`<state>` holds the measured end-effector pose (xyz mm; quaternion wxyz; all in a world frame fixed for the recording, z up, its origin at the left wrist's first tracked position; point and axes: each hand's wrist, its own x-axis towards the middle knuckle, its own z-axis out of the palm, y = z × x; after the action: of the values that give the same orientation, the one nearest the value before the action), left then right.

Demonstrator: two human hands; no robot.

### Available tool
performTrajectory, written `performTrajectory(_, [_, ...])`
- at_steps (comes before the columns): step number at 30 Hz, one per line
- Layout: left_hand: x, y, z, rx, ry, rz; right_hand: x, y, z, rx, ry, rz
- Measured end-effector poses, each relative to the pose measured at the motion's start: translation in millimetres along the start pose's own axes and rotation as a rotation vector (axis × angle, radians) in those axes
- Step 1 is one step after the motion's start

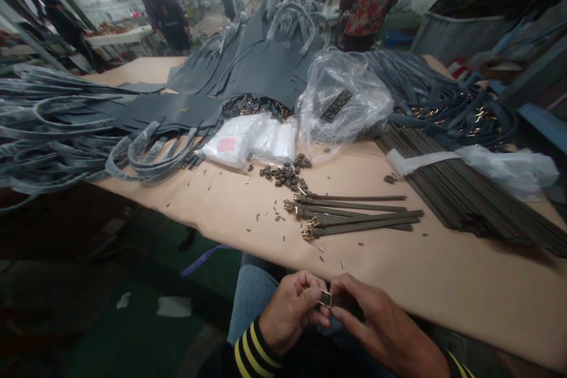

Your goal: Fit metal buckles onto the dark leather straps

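A small gold-coloured buckle (pixel 326 301) is held over my lap, just off the front edge of the table. The thumb and fingers of my left hand (pixel 290 307) pinch its left side. My right hand (pixel 381 322) has thumb and forefinger at the buckle's right side, closed about its edge. Beyond my hands lie several dark olive straps (pixel 354 218) with gold buckles at their left ends. A small heap of olive strap loops (pixel 283 175) sits behind them, with tiny metal pieces scattered nearby.
A thick stack of long olive strips (pixel 478 189) lies to the right. Clear plastic bags (pixel 345 100), white packets (pixel 234 139), grey bag panels (pixel 266 65) and wrapped handles (pixel 150 153) crowd the table (pixel 248 212). Other people (pixel 166 9) stand farther back.
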<state>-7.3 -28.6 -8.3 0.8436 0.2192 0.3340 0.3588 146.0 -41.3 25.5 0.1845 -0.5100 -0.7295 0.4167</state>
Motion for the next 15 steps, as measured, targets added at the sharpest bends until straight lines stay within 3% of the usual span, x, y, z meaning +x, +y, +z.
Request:
performTrajectory(9, [-5,-2,-3,-0.014,-0.107,-0.021,-1,-4,-11,0.388,-0.16,0.039])
performTrajectory(15, [-11,-1,-2,-0.08,-0.184,-0.114,-9,2,-9,0.425,-0.171,-0.021])
